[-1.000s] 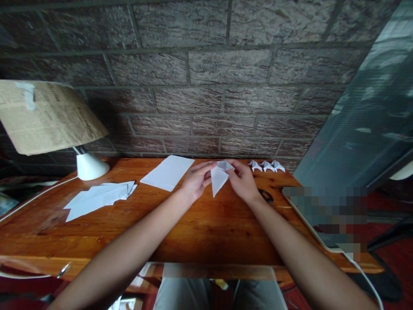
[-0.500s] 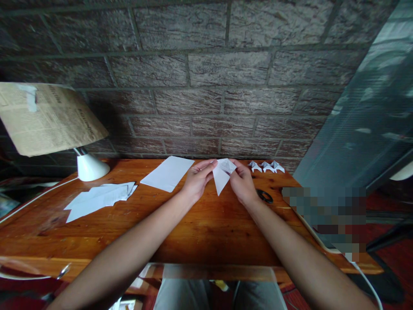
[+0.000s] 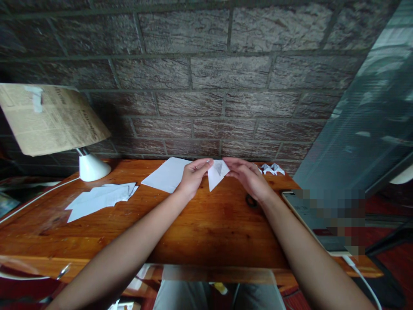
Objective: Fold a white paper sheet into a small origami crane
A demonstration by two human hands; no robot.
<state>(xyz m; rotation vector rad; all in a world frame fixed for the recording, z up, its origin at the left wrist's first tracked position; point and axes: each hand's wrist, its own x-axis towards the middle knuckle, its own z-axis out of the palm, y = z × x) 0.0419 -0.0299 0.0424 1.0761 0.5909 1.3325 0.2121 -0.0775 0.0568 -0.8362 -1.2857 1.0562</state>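
I hold a folded white paper piece [image 3: 217,173] with a pointed lower tip above the wooden table [image 3: 200,224]. My left hand [image 3: 192,177] pinches its left upper edge. My right hand [image 3: 248,177] has its fingers stretched flat, the fingertips touching the paper's upper right corner. A flat white sheet [image 3: 167,174] lies just left of my left hand. Small folded paper pieces [image 3: 272,168] sit in a row by the wall, partly hidden behind my right hand.
A pile of white paper offcuts [image 3: 100,199] lies at the left. A desk lamp with a paper shade [image 3: 48,118] stands at the back left. Black scissors [image 3: 251,201] peek out under my right wrist. A tablet with a cable [image 3: 318,224] lies at the right edge.
My right hand has loosened from a pinch into a flatter reach over the paper's top corner. The paper has tilted and sits a little lower and more to the left.
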